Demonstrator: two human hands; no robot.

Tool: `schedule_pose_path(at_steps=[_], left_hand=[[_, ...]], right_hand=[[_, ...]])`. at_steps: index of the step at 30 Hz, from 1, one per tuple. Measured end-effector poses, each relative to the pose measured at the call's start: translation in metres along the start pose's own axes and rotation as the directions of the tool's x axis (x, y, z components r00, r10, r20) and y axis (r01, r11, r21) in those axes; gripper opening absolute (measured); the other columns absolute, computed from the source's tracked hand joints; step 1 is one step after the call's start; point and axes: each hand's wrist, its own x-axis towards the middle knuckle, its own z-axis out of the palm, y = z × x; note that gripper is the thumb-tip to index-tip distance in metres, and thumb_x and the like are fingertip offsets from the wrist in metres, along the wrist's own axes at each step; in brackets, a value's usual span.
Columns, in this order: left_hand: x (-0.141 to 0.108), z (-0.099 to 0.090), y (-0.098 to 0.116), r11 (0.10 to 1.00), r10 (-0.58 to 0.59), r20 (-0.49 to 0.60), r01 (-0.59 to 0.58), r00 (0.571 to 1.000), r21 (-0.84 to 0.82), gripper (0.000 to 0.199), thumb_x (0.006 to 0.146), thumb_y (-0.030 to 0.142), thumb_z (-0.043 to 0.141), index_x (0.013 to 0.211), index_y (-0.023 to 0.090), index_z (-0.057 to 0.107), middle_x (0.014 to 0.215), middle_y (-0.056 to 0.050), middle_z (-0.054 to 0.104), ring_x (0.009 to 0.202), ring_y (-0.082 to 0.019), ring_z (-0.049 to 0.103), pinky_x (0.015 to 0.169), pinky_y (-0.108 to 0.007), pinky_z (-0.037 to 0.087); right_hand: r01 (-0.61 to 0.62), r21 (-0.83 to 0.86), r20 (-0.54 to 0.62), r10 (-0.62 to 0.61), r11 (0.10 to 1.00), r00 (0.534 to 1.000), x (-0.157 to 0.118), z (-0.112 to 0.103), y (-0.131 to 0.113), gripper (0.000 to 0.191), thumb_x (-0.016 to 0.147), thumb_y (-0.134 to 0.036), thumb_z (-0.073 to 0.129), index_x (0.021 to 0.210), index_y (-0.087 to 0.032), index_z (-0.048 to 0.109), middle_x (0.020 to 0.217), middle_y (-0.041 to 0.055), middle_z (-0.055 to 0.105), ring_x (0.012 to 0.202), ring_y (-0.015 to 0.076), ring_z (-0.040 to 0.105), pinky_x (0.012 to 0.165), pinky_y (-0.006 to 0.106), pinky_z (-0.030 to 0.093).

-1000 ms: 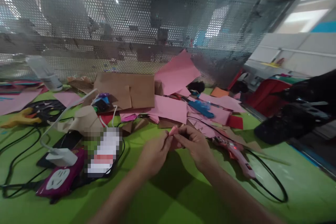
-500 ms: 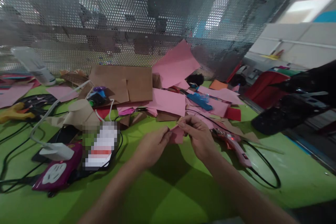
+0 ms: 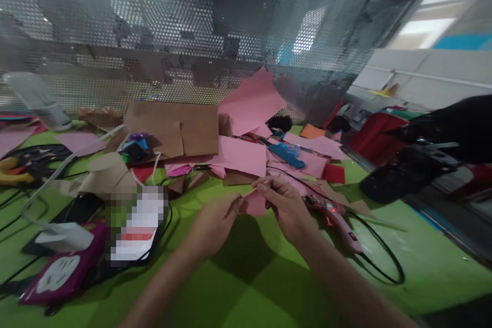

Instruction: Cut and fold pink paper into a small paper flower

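Between my hands is a small piece of pink paper [image 3: 254,204], held above the green table [image 3: 269,287]. My left hand [image 3: 217,220] pinches its left edge between thumb and fingers. On the other side, my right hand [image 3: 286,205] grips the upper right part, with its thumb across the paper. Just beyond the hands lies a larger pink sheet [image 3: 242,154]. A pink glue gun [image 3: 342,225] with a lit red spot and a black cord rests close to my right hand.
At the back stands a brown cardboard box [image 3: 172,128] near a perforated metal screen [image 3: 172,25]. To the left are a phone [image 3: 140,225], a white charger plug [image 3: 63,236] and a purple power strip [image 3: 57,277] with trailing cables. A black bag [image 3: 403,169] sits at right.
The camera view has shifted slightly, moving the table items left and down in the picture. Both hands still hold the pink paper in much the same pose.
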Motion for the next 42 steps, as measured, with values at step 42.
schedule_pose_path(at_steps=[42], left_hand=[[0.0007,0.0011,0.0017,0.998,0.029,-0.157,-0.019,0.987,0.067,0.032,0.098,0.037,0.035,0.078,0.020,0.053,0.074,-0.001,0.059,0.070,-0.018,0.052,0.062,-0.028,0.031]], right_hand=[[0.089,-0.051,0.032,-0.087,0.995,0.996,-0.0038,0.0031,-0.0046,0.021,0.075,-0.039,0.072,0.085,-0.022,0.069,0.081,0.0011,0.065,0.076,0.0188,0.058,0.073,0.032,0.045]])
